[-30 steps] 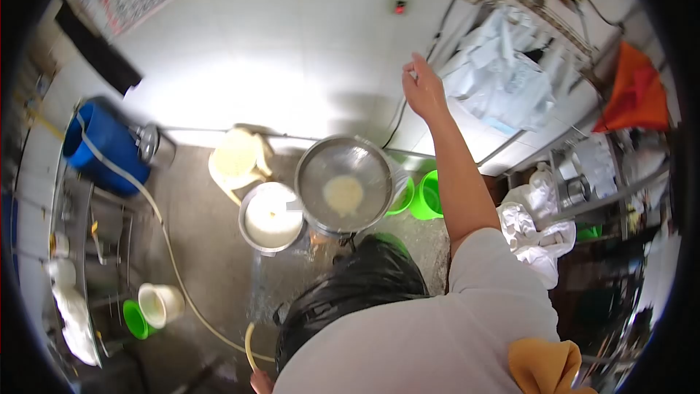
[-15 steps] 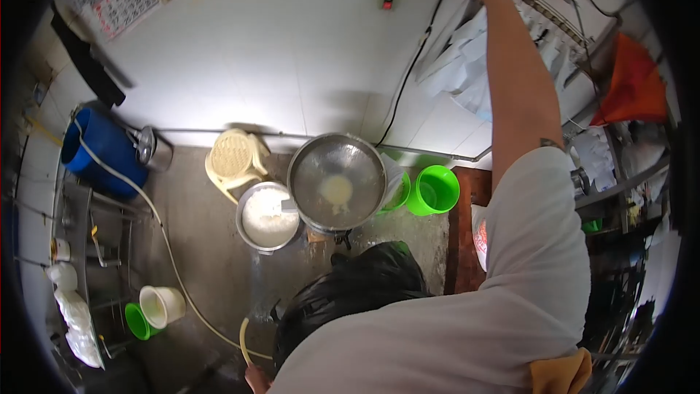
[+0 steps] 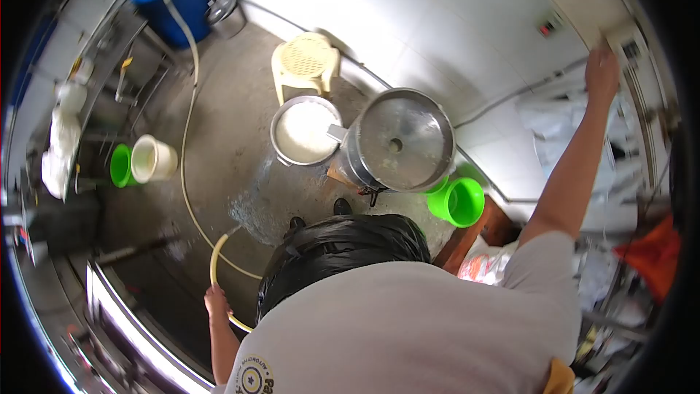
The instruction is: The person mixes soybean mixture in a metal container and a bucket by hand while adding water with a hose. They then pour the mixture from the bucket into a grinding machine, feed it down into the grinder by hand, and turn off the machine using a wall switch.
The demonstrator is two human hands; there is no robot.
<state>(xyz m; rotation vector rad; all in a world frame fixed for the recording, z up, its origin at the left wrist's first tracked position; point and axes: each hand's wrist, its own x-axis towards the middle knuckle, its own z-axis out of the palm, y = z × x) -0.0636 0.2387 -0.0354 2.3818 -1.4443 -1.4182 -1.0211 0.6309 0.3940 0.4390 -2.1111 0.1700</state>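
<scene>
My left hand (image 3: pixel 216 300) is closed around a pale yellow hose (image 3: pixel 214 263), low at the left. Water seems to leave its end onto the wet floor (image 3: pixel 251 211). My right hand (image 3: pixel 603 69) is stretched out at the upper right, near the wall outlet (image 3: pixel 631 49); its fingers are blurred. Ahead of me stands a grinding machine with a wide metal hopper (image 3: pixel 423 120), a dark round spot at its middle. Its spout (image 3: pixel 336 132) reaches over a metal pot (image 3: pixel 275 135) holding white, wet-looking contents (image 3: pixel 306 130).
A cream plastic stool (image 3: pixel 306 57) stands behind the pot. Green buckets (image 3: pixel 467 201) sit right of the machine. At the left are a blue barrel (image 3: pixel 175 0), a white bucket (image 3: pixel 154 159) and a metal rack (image 3: pixel 120 66). The hose runs across the floor.
My view has turned right and down. My right hand has come down and away from the wall fitting. My left hand with the hose now shows more fully. The hopper's pale patch has gone.
</scene>
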